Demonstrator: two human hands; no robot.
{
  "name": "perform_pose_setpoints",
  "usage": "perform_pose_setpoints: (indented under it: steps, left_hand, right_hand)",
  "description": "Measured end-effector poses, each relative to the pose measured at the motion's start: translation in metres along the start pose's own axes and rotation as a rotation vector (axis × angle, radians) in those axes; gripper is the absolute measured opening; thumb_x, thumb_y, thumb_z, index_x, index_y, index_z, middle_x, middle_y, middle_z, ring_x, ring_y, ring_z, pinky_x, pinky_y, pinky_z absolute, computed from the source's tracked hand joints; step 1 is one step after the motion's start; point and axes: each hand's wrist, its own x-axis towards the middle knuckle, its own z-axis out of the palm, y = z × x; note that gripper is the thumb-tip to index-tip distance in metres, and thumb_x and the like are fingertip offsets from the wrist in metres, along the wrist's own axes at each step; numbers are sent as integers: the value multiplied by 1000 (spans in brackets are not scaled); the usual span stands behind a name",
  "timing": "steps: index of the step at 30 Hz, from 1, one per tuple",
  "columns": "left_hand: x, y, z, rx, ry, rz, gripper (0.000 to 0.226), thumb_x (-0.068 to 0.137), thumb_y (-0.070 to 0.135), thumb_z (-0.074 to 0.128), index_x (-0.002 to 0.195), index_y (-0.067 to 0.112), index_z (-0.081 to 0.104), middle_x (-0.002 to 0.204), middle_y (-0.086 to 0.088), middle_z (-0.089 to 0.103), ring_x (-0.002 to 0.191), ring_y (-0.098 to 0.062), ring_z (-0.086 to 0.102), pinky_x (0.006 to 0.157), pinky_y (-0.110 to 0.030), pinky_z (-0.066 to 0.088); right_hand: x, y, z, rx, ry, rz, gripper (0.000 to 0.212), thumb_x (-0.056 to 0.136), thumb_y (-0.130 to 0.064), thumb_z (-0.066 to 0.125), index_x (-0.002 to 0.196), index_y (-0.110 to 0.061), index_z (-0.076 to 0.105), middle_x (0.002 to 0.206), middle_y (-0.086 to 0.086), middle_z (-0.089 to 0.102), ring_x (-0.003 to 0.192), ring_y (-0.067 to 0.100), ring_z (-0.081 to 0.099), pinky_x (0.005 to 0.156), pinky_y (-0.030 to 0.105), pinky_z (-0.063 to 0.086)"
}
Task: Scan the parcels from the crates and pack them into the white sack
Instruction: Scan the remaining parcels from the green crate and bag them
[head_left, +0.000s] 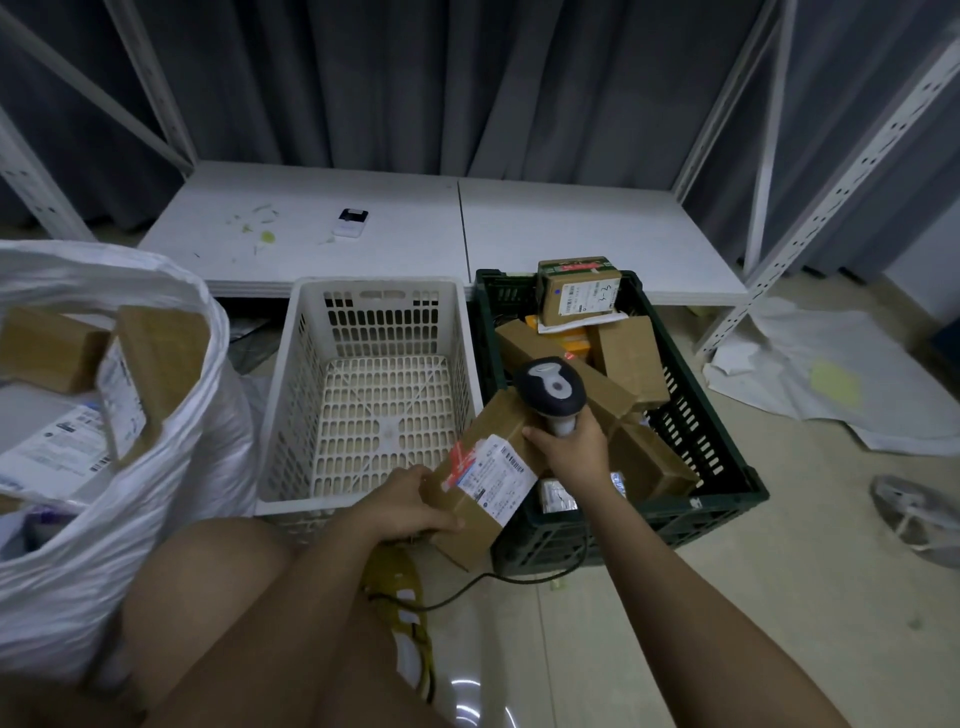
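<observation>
The left hand (410, 501) grips the near end of a brown cardboard parcel (480, 480), fingers curled over its lower edge, holding it tilted above the gap between the two crates. A white shipping label (498, 475) with a barcode and a strip of red tape faces up on the parcel, just beside the right hand. The right hand (574, 449) is wrapped around the handle of a handheld barcode scanner (553, 387), whose dark head with a grey panel sits above the fist and over the far end of the parcel. The scanner's black cable (467, 587) trails down to the floor below both hands.

Just beyond the left hand stands a white plastic crate (374, 312) with a slotted bottom. Behind and to the right of the right hand is a dark green crate (727, 467) holding several cardboard parcels (631, 358), one of them, with a white label, propped up at its far end. Well to the left of the left hand sits the white sack (171, 467), mouth open, with cardboard boxes and labelled packets inside. Beyond the crates runs a low white shelf board (571, 228) with a small black-and-white device (350, 222) on it. Crumpled white sheeting (831, 374) lies on the floor to the far right of the right hand.
</observation>
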Motion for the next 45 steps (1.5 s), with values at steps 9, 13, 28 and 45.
perform_pose_setpoints:
  steps: [9, 13, 28, 45]
  left_hand:
    - [2, 1, 19, -159, -48, -16, 75, 72, 40, 81, 135, 24, 44, 120, 9, 57, 94, -2, 56, 74, -17, 45]
    - [2, 2, 15, -135, 26, 25, 71, 71, 34, 82, 130, 25, 44, 111, 12, 57, 90, -1, 57, 68, -15, 45]
    - [3, 12, -15, -552, 469, 99, 79, 74, 26, 81, 141, 19, 40, 124, 7, 49, 101, -11, 54, 70, -14, 43]
    - [-1, 9, -16, -556, 486, 128, 82, 73, 27, 81, 142, 18, 38, 138, -1, 50, 108, -13, 54, 90, -29, 46]
  right_hand:
    - [-3, -10, 17, -116, -127, -81, 48, 78, -12, 78, 119, -22, 55, 116, 1, 64, 110, 21, 59, 95, 42, 50]
    - [-6, -22, 12, 20, -111, -76, 29, 84, -17, 74, 96, -35, 54, 97, -12, 62, 101, 18, 61, 87, 35, 50]
    - [-69, -57, -16, 98, -368, -1, 15, 83, -16, 76, 90, -21, 63, 59, -16, 65, 54, -4, 59, 47, 12, 44]
    - [-85, -66, -12, 180, -278, 79, 28, 85, -9, 71, 63, -10, 54, 47, 6, 47, 42, 17, 43, 46, 26, 39]
